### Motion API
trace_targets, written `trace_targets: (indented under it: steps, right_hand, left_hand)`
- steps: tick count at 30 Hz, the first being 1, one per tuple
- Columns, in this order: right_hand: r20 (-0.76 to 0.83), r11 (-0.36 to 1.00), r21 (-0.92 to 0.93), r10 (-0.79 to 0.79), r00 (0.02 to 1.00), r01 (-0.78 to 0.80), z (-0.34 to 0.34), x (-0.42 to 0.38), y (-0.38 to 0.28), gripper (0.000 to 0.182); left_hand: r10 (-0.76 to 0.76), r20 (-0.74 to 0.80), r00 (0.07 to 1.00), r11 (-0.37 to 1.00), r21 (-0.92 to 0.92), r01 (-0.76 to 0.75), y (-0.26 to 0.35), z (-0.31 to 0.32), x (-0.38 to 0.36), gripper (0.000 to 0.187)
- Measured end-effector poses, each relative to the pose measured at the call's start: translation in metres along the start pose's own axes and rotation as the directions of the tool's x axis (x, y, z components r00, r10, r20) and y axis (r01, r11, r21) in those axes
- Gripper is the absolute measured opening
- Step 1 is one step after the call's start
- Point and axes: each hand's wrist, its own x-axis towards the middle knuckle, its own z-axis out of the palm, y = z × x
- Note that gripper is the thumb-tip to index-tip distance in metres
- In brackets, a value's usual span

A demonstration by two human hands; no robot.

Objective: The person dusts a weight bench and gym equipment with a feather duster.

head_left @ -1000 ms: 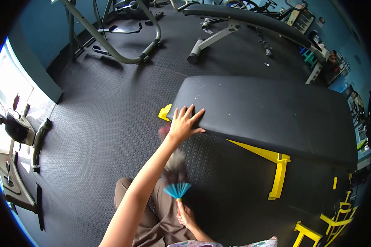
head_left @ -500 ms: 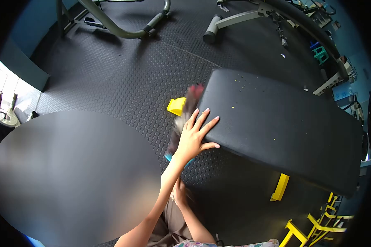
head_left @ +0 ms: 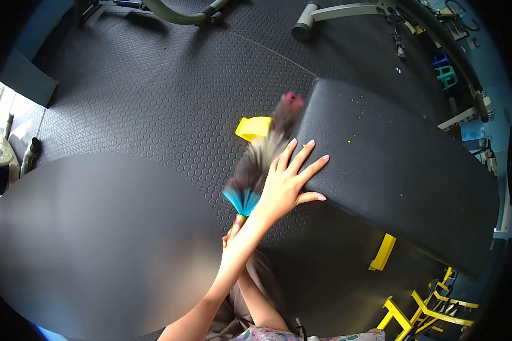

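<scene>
My left hand (head_left: 290, 181) lies palm down on the near left corner of a black padded bench (head_left: 392, 159), fingers spread. In my right hand (head_left: 231, 234), partly hidden behind the left forearm, is the handle of a feather duster (head_left: 256, 162). The duster has a blue base, dark and pale grey plumes and a red tip, slightly blurred. It slants up along the bench's left side; whether the plumes touch the pad cannot be told. Small yellow specks dot the pad's top.
A yellow bench foot (head_left: 252, 128) shows beyond the duster, and a yellow frame piece (head_left: 383, 252) under the pad. Yellow metal frames (head_left: 421, 310) stand lower right. Grey gym machine legs (head_left: 338, 12) rest on the studded black floor (head_left: 153, 96). A blurred grey oval covers the lower left.
My right hand and the duster have moved up and forward, showing more plumes and the blue base. The left hand stays on the bench corner while the view has shifted a little.
</scene>
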Motion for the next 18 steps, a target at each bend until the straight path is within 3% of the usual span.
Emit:
trace_targets:
  steps: [1, 2, 6, 7, 8, 9, 12, 14, 16, 17, 18]
  right_hand:
    - [0.095, 0.973, -0.010, 0.232, 0.968, -0.232, 0.012, 0.011, -0.002, 0.026]
    - [0.182, 0.892, -0.041, 0.449, 0.875, -0.449, 0.024, 0.019, -0.003, 0.023]
    - [0.129, 0.899, -0.165, 0.428, 0.895, -0.406, 0.068, 0.017, -0.010, 0.018]
    - [-0.055, 0.920, -0.351, 0.168, 0.984, -0.176, 0.067, 0.012, -0.005, 0.017]
    - [-0.175, 0.833, -0.552, -0.141, 0.974, 0.021, 0.075, 0.007, -0.002, 0.016]
    - [-0.174, 0.831, -0.555, -0.143, 0.974, 0.023, 0.083, 0.002, -0.004, 0.016]
    - [0.046, 0.579, -0.782, -0.312, 0.949, 0.229, 0.116, -0.012, -0.015, 0.016]
    - [0.074, 0.466, -0.849, -0.363, 0.929, 0.250, 0.113, -0.006, -0.017, 0.028]
    - [-0.052, 0.474, -0.880, -0.134, 0.990, 0.018, 0.134, -0.017, -0.027, 0.038]
    - [-0.229, 0.429, -0.874, 0.057, 0.972, -0.231, 0.149, -0.031, -0.039, 0.043]
    - [-0.320, 0.326, -0.887, 0.076, 0.944, -0.327, 0.170, -0.045, -0.046, 0.041]
  left_hand:
    - [-0.006, 0.012, 1.000, 1.000, 0.002, 0.006, 0.000, -0.001, 0.000, 0.072]
    - [-0.013, 0.024, 1.000, 1.000, 0.003, 0.013, 0.000, -0.001, 0.000, 0.072]
    - [0.000, 0.010, 1.000, 1.000, 0.020, 0.000, 0.001, -0.001, -0.001, 0.071]
    - [0.002, 0.004, 1.000, 1.000, 0.016, -0.003, 0.001, -0.001, -0.001, 0.071]
    - [-0.009, 0.025, 1.000, 1.000, 0.000, 0.009, 0.002, -0.003, -0.001, 0.072]
    - [-0.019, 0.049, 0.999, 1.000, -0.017, 0.020, 0.003, -0.004, -0.001, 0.073]
    - [-0.024, 0.048, 0.999, 0.998, 0.056, 0.021, 0.007, -0.006, -0.001, 0.073]
    - [-0.062, 0.094, 0.994, 0.989, 0.137, 0.049, 0.013, -0.013, 0.000, 0.073]
    - [-0.079, 0.144, 0.986, 0.976, 0.213, 0.047, 0.021, -0.024, 0.003, 0.072]
    - [-0.051, 0.142, 0.989, 0.968, 0.249, 0.014, 0.024, -0.033, 0.006, 0.069]
    - [-0.023, 0.160, 0.987, 0.966, 0.258, -0.019, 0.029, -0.049, 0.010, 0.065]
